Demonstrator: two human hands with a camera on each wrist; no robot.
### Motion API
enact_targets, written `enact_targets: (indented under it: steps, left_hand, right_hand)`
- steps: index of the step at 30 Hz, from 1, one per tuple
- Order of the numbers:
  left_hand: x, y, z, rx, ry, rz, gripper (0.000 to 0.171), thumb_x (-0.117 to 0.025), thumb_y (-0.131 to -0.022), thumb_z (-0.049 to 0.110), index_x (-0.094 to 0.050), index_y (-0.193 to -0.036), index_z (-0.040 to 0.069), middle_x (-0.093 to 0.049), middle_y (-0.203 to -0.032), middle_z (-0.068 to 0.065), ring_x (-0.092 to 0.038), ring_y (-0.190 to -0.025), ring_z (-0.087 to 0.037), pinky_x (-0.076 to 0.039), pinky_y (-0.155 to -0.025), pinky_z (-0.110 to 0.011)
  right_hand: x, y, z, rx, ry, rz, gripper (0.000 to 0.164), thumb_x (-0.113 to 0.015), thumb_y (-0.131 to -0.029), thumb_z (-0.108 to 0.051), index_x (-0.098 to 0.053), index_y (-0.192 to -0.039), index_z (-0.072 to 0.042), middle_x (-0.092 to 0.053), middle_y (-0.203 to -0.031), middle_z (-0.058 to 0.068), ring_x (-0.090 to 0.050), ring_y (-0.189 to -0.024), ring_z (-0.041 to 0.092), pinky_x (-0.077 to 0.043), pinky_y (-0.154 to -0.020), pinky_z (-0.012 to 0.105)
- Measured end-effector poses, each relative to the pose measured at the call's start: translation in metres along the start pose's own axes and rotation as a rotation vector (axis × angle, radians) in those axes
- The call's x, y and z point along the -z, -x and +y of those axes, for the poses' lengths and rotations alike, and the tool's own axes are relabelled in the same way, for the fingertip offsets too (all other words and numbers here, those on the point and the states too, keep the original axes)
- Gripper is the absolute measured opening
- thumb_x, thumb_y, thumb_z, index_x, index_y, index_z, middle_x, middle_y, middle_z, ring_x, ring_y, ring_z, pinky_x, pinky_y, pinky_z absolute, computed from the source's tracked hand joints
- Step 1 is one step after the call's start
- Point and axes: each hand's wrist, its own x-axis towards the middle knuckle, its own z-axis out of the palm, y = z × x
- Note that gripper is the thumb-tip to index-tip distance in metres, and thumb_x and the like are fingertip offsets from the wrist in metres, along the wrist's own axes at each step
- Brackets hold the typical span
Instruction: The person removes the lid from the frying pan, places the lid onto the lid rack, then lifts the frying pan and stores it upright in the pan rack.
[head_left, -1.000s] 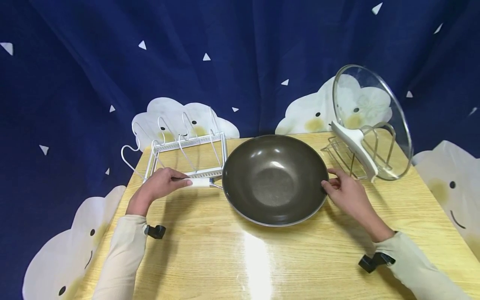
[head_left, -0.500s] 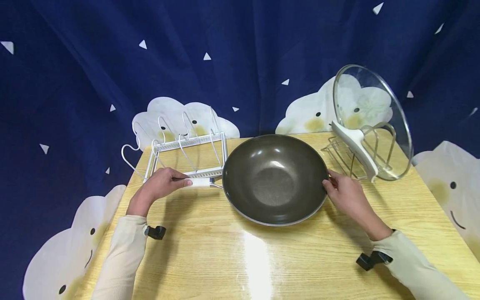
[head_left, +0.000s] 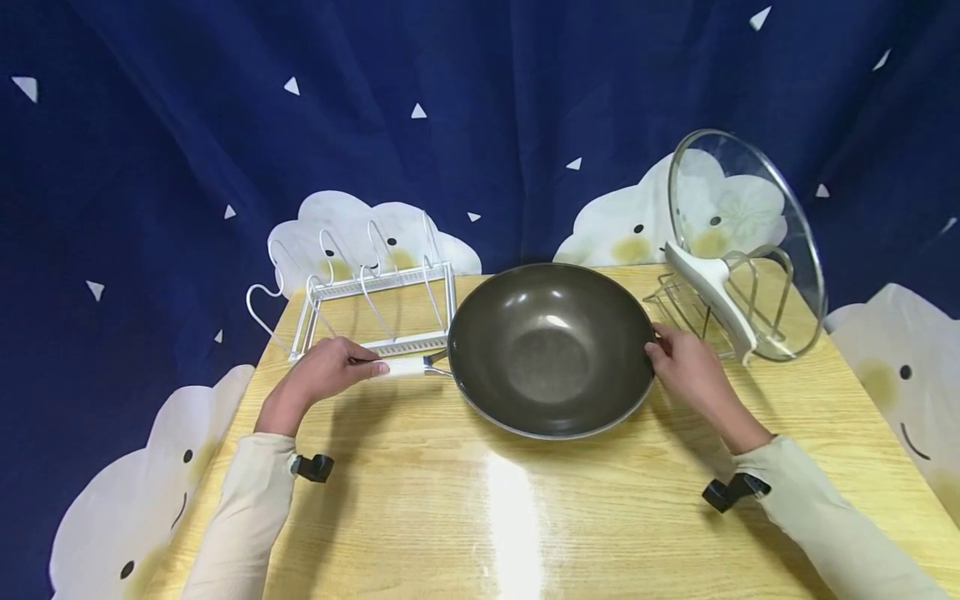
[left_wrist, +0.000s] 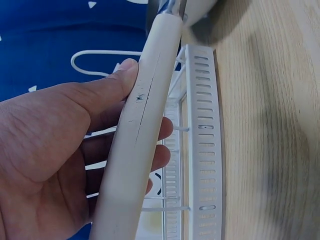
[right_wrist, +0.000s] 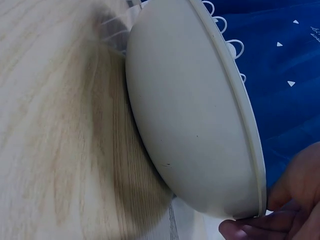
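A wok with a dark inside and a pale outside lies level between the two hands, close over the wooden tabletop. At its left, my left hand grips the white handle. The left wrist view shows the thumb along one side of that handle and the fingertips coming round the other. My right hand pinches the opposite rim between thumb and fingers. From the right wrist, the wok's rounded pale underside fills the middle, with the hand at its rim.
A white wire rack stands behind the handle at the back left. At the back right, a glass lid with a white handle leans upright in a metal wire stand. A dark blue curtain hangs behind the table.
The wok's near rim has shifted slightly toward the back. My right hand has moved a little back with it and closed more firmly on the rim; my left hand keeps its grip.
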Motion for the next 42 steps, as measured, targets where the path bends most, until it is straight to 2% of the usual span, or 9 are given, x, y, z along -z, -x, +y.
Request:
enact_targets:
  steps: [7, 11, 16, 23, 35, 39, 42]
  left_hand:
    - [-0.003, 0.002, 0.001, 0.011, 0.012, -0.01, 0.027, -0.072, -0.096, 0.036, -0.081, -0.11, 0.014, -0.078, -0.105, -0.004, -0.069, -0.088, -0.014, -0.057, -0.081, -0.044]
    - [-0.004, 0.005, 0.003, 0.001, 0.04, -0.002, 0.023, -0.073, -0.096, 0.032, -0.082, -0.108, 0.014, -0.078, -0.103, -0.002, -0.066, -0.083, -0.011, -0.056, -0.078, -0.04]
    - [-0.004, 0.008, 0.006, -0.027, 0.036, -0.001, 0.022, -0.072, -0.096, 0.032, -0.082, -0.107, 0.015, -0.078, -0.101, 0.0, -0.068, -0.085, -0.011, -0.057, -0.078, -0.04]
    - [-0.004, 0.01, 0.007, -0.003, 0.038, -0.034, 0.023, -0.071, -0.097, 0.034, -0.082, -0.107, 0.016, -0.078, -0.101, 0.001, -0.067, -0.083, -0.011, -0.055, -0.076, -0.038]
    - [-0.005, 0.011, 0.017, -0.007, 0.05, -0.065, 0.024, -0.07, -0.098, 0.034, -0.081, -0.107, 0.015, -0.077, -0.102, 0.0, -0.066, -0.084, -0.011, -0.055, -0.078, -0.038]
    - [-0.006, 0.01, 0.02, 0.007, 0.065, -0.07, 0.025, -0.071, -0.097, 0.034, -0.082, -0.107, 0.014, -0.077, -0.102, -0.001, -0.066, -0.085, -0.012, -0.055, -0.078, -0.038]
    - [-0.007, 0.01, 0.021, 0.018, 0.068, -0.072, 0.025, -0.071, -0.097, 0.034, -0.082, -0.106, 0.014, -0.077, -0.102, -0.001, -0.067, -0.086, -0.012, -0.055, -0.079, -0.039]
  right_hand:
    - [-0.001, -0.01, 0.002, -0.01, -0.017, -0.01, 0.044, -0.054, -0.103, -0.012, -0.051, -0.139, 0.016, -0.069, -0.113, 0.033, -0.067, -0.103, 0.048, -0.048, -0.089, 0.062]
    - [-0.001, -0.015, 0.001, -0.012, -0.007, -0.002, 0.044, -0.055, -0.102, -0.01, -0.052, -0.137, 0.016, -0.069, -0.111, 0.033, -0.068, -0.099, 0.046, -0.049, -0.087, 0.061]
    - [-0.001, -0.022, 0.001, -0.023, 0.007, 0.0, 0.043, -0.055, -0.102, -0.01, -0.053, -0.137, 0.015, -0.069, -0.111, 0.034, -0.068, -0.098, 0.045, -0.049, -0.085, 0.06]
    - [-0.002, -0.034, 0.002, -0.034, 0.005, -0.028, 0.044, -0.05, -0.104, -0.011, -0.05, -0.14, 0.014, -0.065, -0.119, 0.035, -0.064, -0.108, 0.049, -0.047, -0.092, 0.063]
    - [-0.003, -0.058, 0.004, -0.039, 0.019, -0.024, 0.042, -0.049, -0.105, -0.009, -0.051, -0.139, 0.015, -0.065, -0.118, 0.037, -0.065, -0.104, 0.049, -0.051, -0.086, 0.059]
    - [-0.005, -0.065, 0.007, -0.058, 0.01, -0.019, 0.042, -0.049, -0.105, -0.009, -0.051, -0.14, 0.013, -0.065, -0.119, 0.035, -0.066, -0.1, 0.047, -0.052, -0.083, 0.056]
    - [-0.005, -0.07, 0.008, -0.076, 0.004, -0.027, 0.042, -0.049, -0.105, -0.01, -0.052, -0.141, 0.011, -0.065, -0.122, 0.034, -0.066, -0.102, 0.047, -0.051, -0.085, 0.057]
